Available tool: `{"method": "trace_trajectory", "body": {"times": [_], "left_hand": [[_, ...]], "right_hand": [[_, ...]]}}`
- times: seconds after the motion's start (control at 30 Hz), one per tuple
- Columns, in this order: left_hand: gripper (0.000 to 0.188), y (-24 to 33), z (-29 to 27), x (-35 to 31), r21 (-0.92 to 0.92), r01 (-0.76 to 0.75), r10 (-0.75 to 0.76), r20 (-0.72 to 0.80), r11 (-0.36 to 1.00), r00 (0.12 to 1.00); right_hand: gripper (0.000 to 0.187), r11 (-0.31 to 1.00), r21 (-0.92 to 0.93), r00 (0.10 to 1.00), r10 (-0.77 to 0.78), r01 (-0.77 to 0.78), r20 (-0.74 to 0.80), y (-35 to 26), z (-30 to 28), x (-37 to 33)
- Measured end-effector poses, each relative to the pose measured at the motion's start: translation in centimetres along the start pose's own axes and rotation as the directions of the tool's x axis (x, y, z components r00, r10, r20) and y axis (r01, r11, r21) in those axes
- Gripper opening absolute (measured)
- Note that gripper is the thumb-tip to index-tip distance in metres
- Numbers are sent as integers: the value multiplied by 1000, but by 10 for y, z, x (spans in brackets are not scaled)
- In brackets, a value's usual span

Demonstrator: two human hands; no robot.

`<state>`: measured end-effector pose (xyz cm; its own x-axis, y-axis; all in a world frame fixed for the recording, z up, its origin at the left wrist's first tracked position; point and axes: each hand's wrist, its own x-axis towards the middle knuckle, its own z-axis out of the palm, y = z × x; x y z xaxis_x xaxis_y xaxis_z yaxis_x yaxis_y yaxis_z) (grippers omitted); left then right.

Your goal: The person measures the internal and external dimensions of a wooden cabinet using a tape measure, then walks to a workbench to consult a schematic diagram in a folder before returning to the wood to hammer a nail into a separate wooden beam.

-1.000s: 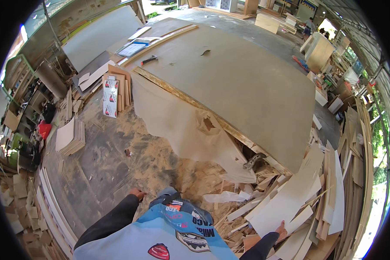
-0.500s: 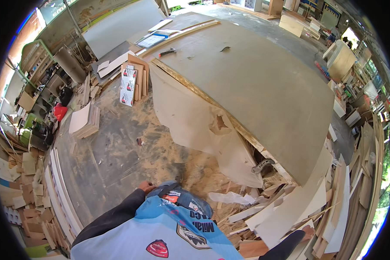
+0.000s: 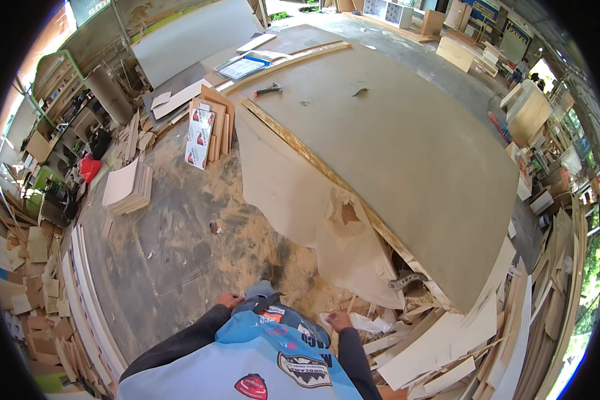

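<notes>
My left hand (image 3: 230, 300) hangs low at the left of my light blue shirt, above the dusty floor, with its fingers loosely out and nothing seen in them. On the other side, my right hand (image 3: 341, 321) is beside a crumpled white plastic sheet (image 3: 370, 323) and a thin wood strip; its fingers look apart, and I see no firm hold on anything. Ahead stands a large work table (image 3: 407, 153) with a grey-brown top. A torn pale sheet (image 3: 287, 180) hangs from its near edge. An orange-and-black hammer (image 3: 268, 91) lies on the far left of the top.
A clamp-like metal tool (image 3: 408, 281) sits at the table's near corner. Wood offcuts (image 3: 440, 347) pile up at the right. Stacked boards (image 3: 128, 187) and leaning panels (image 3: 199, 137) stand at the left. Long white strips (image 3: 90, 300) line the left floor. Sawdust covers the floor.
My right hand has swung in from the far lower right, over the offcuts, to beside my body. My left hand has shifted slightly. The view has tilted a little.
</notes>
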<state>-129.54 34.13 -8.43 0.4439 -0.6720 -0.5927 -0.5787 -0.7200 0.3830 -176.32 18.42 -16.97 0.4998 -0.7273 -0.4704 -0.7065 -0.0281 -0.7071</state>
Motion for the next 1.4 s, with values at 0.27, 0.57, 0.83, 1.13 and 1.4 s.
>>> {"method": "trace_trajectory", "body": {"times": [0.27, 0.57, 0.83, 1.13, 1.4], "left_hand": [[56, -49, -9, 99, -27, 99, -96, 86, 995, 992], [45, -63, -173, 205, -352, 344, -297, 182, 870, 937], [43, -28, -285, 298, -862, 95, -281, -56, 497, 958], [36, 34, -409, 413, -980, -4, -175, -39, 197, 984], [31, 57, -560, 478, -981, -179, -329, -192, 69, 924]], "right_hand": [[26, 899, -420, 991, -135, 123, 1, -74, -8, 98], [33, 807, 145, 780, 591, -573, -206, -92, -11, 198], [28, 982, -185, 980, -77, 42, -186, -326, -30, 366], [23, 893, 402, 977, -160, 204, -139, -585, -90, 600], [20, 545, 791, 933, 42, 278, -357, -744, -165, 820]]}}
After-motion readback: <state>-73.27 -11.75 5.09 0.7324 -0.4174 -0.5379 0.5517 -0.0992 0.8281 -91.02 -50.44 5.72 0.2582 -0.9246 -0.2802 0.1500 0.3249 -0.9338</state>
